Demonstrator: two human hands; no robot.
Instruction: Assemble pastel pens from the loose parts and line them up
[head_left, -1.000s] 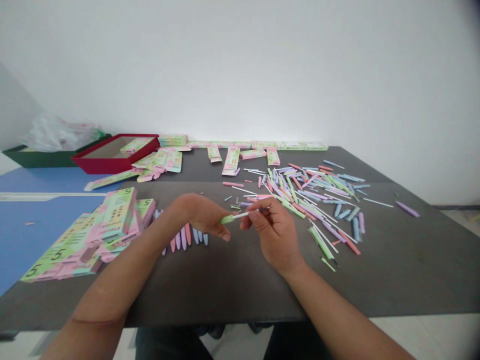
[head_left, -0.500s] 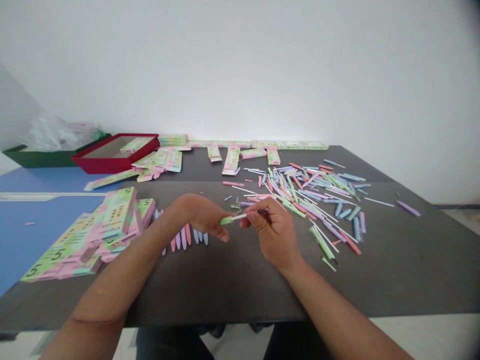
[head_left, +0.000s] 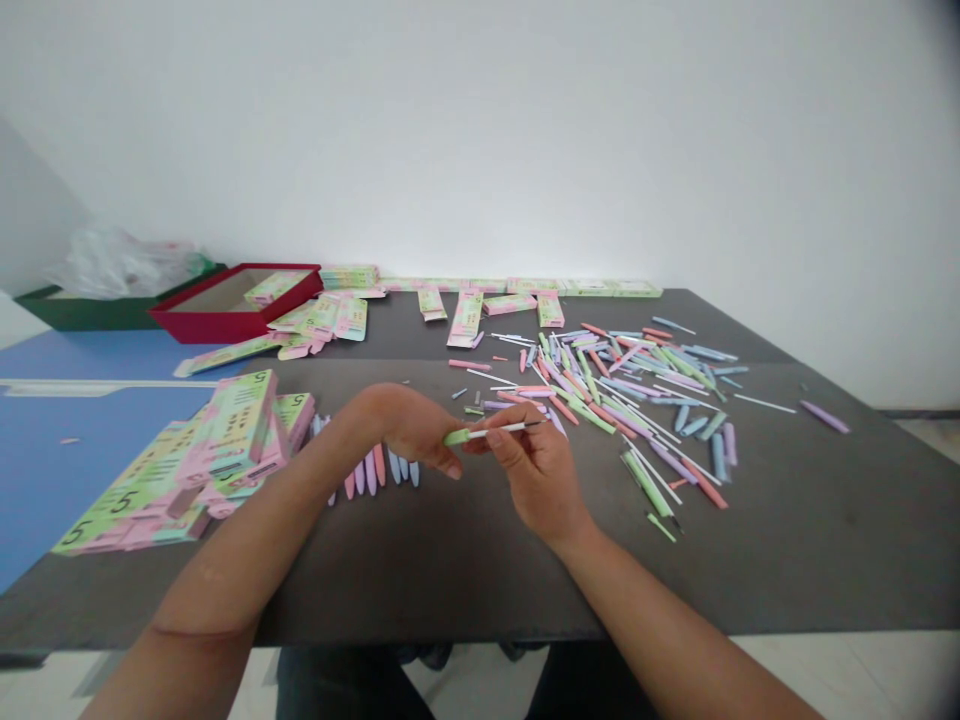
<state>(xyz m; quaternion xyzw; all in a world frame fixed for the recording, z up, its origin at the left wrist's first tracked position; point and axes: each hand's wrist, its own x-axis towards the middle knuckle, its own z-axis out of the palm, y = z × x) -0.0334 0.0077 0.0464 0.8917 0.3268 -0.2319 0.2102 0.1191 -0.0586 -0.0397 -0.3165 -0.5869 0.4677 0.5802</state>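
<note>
Right hand [head_left: 536,470]: thumb + fingers pinched on slim white stick [head_left: 504,429], dark tip toward 3 o'clock. Pale-green tapered sleeve [head_left: 456,437] on stick's other end, toward 9 o'clock, just at left hand [head_left: 412,428]. Left hand curled, fingers folded under; contact w/ sleeve likely, actual grip unclear from this view. Both hands raised off dark-grey matte bench [head_left: 442,590], close together, prob. to steady one small piece for fine handling.

Around hands: row of pink, lilac + pale-blue tapered sleeves [head_left: 369,472] at 9 o'clock, laid side by side, prob. for easy left-hand reach. Loose heap of pastel sleeves + thin white sticks [head_left: 622,400] at 2 o'clock, within right-hand reach. Stack of flat green-and-pink printed card boxes [head_left: 232,440] at 9 o'clock, beyond row. Open red tray [head_left: 225,333] at 10 o'clock, past bench's far-left edge; dark-green box [head_left: 75,317] behind it, clear plastic bag [head_left: 120,262] above.
</note>
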